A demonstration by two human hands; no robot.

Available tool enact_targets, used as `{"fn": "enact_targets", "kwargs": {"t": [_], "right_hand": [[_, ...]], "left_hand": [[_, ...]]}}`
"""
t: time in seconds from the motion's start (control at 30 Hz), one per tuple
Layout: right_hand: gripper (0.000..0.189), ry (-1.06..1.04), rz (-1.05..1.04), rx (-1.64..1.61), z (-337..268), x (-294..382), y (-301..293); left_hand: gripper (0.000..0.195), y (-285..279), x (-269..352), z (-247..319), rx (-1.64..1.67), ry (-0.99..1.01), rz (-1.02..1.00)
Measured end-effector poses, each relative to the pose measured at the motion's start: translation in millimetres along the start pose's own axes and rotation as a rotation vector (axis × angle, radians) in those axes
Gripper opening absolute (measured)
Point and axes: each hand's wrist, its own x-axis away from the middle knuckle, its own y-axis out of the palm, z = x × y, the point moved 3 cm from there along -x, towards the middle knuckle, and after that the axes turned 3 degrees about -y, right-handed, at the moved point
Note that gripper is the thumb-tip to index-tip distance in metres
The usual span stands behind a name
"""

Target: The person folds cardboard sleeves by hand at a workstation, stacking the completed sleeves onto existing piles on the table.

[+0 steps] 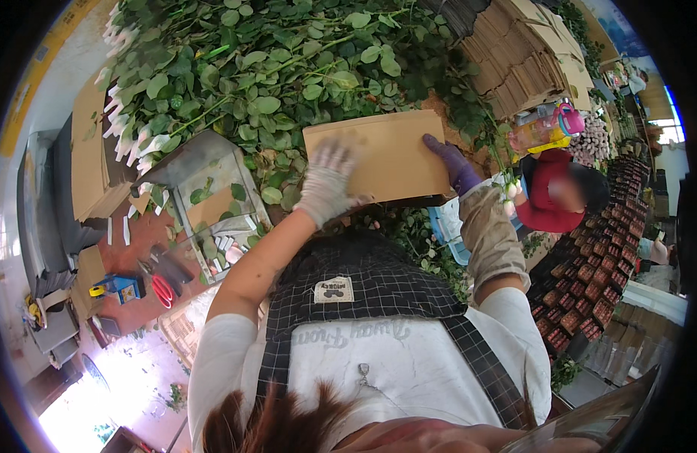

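A flat sheet of brown cardboard (396,156) lies before me at the near edge of the work surface. My left hand (331,178), in a whitish knitted glove, rests on its left part with the fingers spread and blurred. At the right edge of the cardboard is my right hand (453,164), in a purple glove, its thumb or a finger over the upper right corner; the rest of its grip is partly hidden. Beyond the cardboard lies a large heap of leafy green rose stems (269,73), with white-wrapped heads (122,130) along its left side.
To the left are a metal tray frame (212,198), red-handled scissors (162,291), a blue tape dispenser (122,287) and stacked cardboard (88,158). More cardboard (512,62) is piled at upper right, near a pink-lidded bottle (569,120). A person in red (552,192) is at the right.
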Motion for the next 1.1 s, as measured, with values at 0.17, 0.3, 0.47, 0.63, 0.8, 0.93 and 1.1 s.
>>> {"fn": "enact_targets", "kwargs": {"t": [0.17, 0.3, 0.47, 0.63, 0.8, 0.93, 1.1], "right_hand": [[0.055, -0.075, -0.119, 0.195, -24, 15, 33], [0.062, -0.296, 0.425, 1.337, -47, 57, 133], [0.055, -0.198, 0.55, 1.648, -30, 54, 202], [0.055, -0.297, 0.216, 0.975, -53, 20, 86], [0.05, -0.137, -0.017, 0.284, -28, -10, 22], [0.047, 0.07, -0.113, 0.039, -3, -35, -15], [0.05, 0.009, -0.153, 0.144, -12, -39, -13]], "left_hand": [[0.088, 9, -12, 4, -0.069, 0.02, -0.22], [0.088, 16, 0, -6, -0.026, -0.017, -0.135], [0.09, 0, -1, 6, -0.101, -0.093, -0.284], [0.09, 10, -2, 5, -0.059, -0.094, -0.219], [0.088, 13, -11, 9, -0.112, -0.067, -0.268], [0.088, 11, -18, 22, -0.108, -0.043, -0.271], [0.089, 13, -24, 29, -0.204, -0.078, -0.337]]}}
